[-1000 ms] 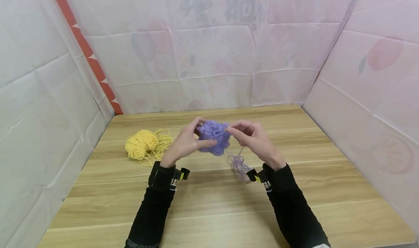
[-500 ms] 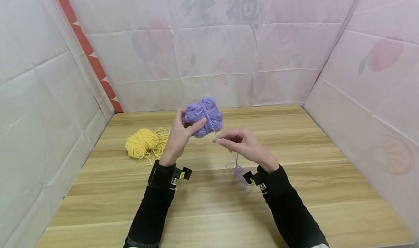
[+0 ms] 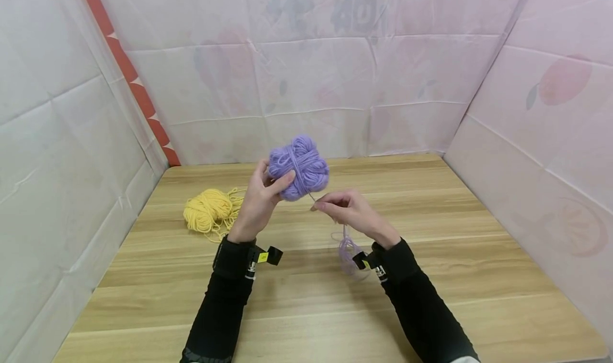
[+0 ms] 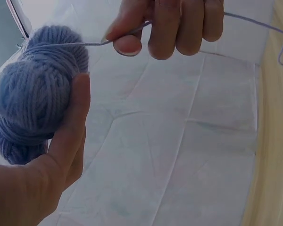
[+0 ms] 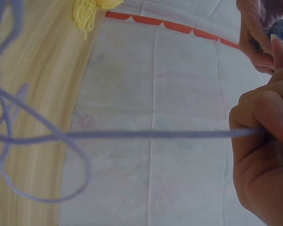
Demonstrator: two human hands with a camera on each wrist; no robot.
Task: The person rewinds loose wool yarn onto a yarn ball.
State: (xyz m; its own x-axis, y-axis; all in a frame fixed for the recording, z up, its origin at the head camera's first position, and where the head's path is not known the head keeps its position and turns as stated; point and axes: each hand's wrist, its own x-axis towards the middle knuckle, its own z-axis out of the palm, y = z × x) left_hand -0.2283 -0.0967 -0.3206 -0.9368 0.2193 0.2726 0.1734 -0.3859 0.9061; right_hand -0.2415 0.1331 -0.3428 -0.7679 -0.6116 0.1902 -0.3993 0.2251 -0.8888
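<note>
A ball of purple yarn, wound crosswise into several lobes, is gripped by my left hand above the table, thumb across its near side. To its lower right, my right hand pinches the yarn strand between thumb and forefinger; in the left wrist view the strand runs straight from the ball to those fingertips. Beyond the right hand the strand passes down to a loose purple tangle on the table, partly hidden by the wrist camera. Loops of it fill the left of the right wrist view.
A yellow yarn ball with loose strands lies on the wooden table, left of my left hand, which overlaps some strands. Pale printed sheets stand behind and on both sides of the table.
My left hand has raised the purple ball and moved it left and away. My right hand has drawn down and left, leaving a short strand stretched between them. The yellow ball stays put.
</note>
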